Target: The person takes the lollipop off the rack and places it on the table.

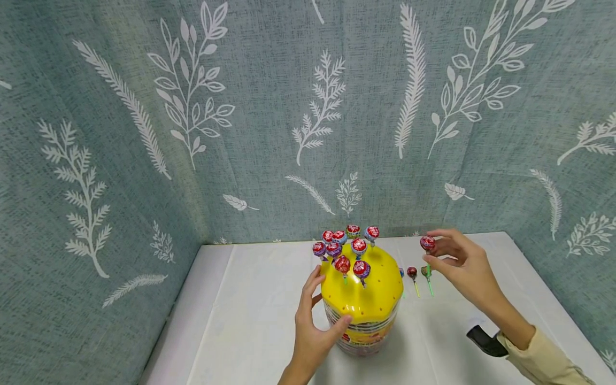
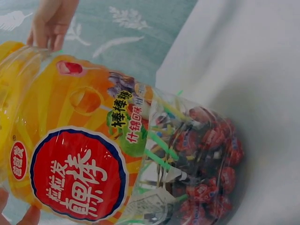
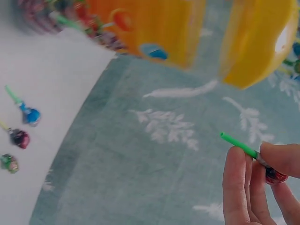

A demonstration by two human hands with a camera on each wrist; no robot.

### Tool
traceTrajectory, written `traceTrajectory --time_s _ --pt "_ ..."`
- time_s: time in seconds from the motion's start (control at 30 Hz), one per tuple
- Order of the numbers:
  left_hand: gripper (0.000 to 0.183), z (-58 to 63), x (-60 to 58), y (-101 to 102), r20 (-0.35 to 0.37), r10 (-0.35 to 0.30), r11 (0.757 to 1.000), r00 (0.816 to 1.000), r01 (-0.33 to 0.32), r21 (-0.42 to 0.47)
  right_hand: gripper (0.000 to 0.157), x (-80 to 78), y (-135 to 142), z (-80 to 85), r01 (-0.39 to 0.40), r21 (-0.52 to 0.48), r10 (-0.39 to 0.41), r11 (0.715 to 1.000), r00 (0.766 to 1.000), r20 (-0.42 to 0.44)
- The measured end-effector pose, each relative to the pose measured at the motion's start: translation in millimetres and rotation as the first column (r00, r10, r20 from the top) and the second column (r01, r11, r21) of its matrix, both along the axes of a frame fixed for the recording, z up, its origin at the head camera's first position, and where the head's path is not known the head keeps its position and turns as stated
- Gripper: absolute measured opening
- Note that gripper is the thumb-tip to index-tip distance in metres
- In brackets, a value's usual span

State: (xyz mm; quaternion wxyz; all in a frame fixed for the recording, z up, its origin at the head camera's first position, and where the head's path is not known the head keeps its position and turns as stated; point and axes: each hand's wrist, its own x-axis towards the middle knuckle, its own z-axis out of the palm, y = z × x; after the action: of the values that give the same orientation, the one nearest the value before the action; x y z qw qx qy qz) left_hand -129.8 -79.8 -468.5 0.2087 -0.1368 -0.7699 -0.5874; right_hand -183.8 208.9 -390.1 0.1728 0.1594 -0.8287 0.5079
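A clear plastic candy jar with a yellow lid stands on the table, several lollipops inside it. Several wrapped lollipops stick up out of small holes in the lid. My left hand holds the jar at its upper left side, thumb at the front edge of the lid and fingers around the left. To the right of the jar, my right hand pinches a red-wrapped lollipop above the table. Its green stick points away from the fingertips in the right wrist view.
Three lollipops lie on the white table right of the jar: a blue one, a dark red one and a green one. A leaf-patterned curtain surrounds the table. A black strap sits by the right sleeve.
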Motion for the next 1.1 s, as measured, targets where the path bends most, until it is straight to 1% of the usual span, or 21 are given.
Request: traceTrajectory --time_s 0.17,0.43,0.73,1.1 --pt "0.073 -0.4 -0.4 -0.4 -0.007 -0.003 1.000 1.000 0.003 0.002 0.048 -7.7 10.5 -12.5 0.027 0.022 -0.028 0.999 0.999 0.033" --pt "0.072 -0.3 -1.2 -0.1 -0.013 -0.007 1.000 1.000 0.007 0.006 0.042 -15.3 20.3 -26.0 0.067 0.070 -0.071 0.995 0.996 0.058" --pt "0.074 0.1 -0.5 0.5 -0.005 -0.004 1.000 1.000 0.004 0.007 0.043 -25.0 29.7 -45.5 0.101 0.054 -0.108 0.993 0.986 0.131" --pt "0.074 -1.1 0.9 0.4 0.009 -0.002 1.000 1.000 0.002 0.005 0.041 -35.8 41.2 -72.6 0.114 0.072 -0.124 0.991 0.981 0.148"
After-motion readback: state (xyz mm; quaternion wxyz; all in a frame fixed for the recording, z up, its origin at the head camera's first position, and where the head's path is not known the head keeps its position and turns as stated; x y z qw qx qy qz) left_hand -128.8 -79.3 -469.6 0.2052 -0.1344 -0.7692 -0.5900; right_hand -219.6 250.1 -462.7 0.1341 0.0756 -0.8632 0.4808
